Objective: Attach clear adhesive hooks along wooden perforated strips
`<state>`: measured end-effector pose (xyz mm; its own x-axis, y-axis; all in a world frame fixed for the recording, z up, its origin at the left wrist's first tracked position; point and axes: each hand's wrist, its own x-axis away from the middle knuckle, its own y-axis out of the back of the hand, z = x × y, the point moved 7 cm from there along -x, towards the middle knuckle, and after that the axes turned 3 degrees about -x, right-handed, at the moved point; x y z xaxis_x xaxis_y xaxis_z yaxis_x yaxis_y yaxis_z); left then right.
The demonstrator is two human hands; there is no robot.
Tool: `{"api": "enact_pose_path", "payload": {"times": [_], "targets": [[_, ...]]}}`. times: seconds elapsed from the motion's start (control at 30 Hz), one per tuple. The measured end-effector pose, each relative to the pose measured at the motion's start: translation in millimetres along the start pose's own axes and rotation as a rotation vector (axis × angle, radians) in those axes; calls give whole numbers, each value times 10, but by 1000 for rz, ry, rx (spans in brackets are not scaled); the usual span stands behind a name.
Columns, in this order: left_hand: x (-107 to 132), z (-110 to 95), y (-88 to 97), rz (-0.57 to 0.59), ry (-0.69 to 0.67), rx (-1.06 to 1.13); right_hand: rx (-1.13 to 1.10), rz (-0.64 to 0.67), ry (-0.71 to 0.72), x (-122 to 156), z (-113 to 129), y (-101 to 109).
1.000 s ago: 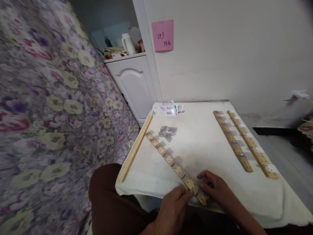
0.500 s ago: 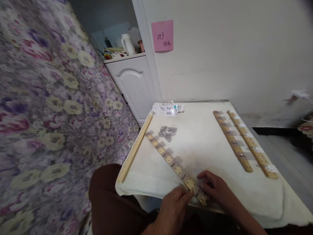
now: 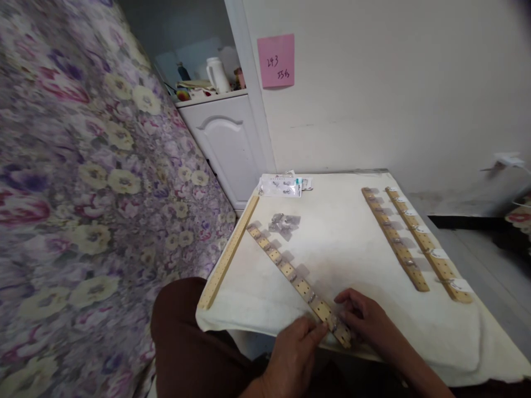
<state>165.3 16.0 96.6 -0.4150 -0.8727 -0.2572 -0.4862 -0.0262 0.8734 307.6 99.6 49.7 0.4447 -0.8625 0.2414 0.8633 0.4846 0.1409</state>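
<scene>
A perforated wooden strip lies slantwise across the white-covered table, with small shiny pieces in clear wrapping spaced along it. At its near end, my left hand pinches the strip's edge between thumb and fingers. On the other side of that end is my right hand, fingers curled in toward the last piece on the strip. Whatever sits between its fingertips is too small or hidden to make out. Beyond the strip's far half lies a small pile of clear-wrapped pieces.
Two more strips with fittings, an inner strip and an outer strip, lie at the right. A bare perforated strip runs along the left edge. Packaged cards rest at the back left corner. A floral curtain hangs left.
</scene>
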Motion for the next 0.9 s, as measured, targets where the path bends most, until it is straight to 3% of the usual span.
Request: {"api": "enact_pose_path", "payload": {"times": [0.9], "targets": [[19, 3, -15, -27, -23, -6, 17, -1, -14, 15, 53, 5]]}}
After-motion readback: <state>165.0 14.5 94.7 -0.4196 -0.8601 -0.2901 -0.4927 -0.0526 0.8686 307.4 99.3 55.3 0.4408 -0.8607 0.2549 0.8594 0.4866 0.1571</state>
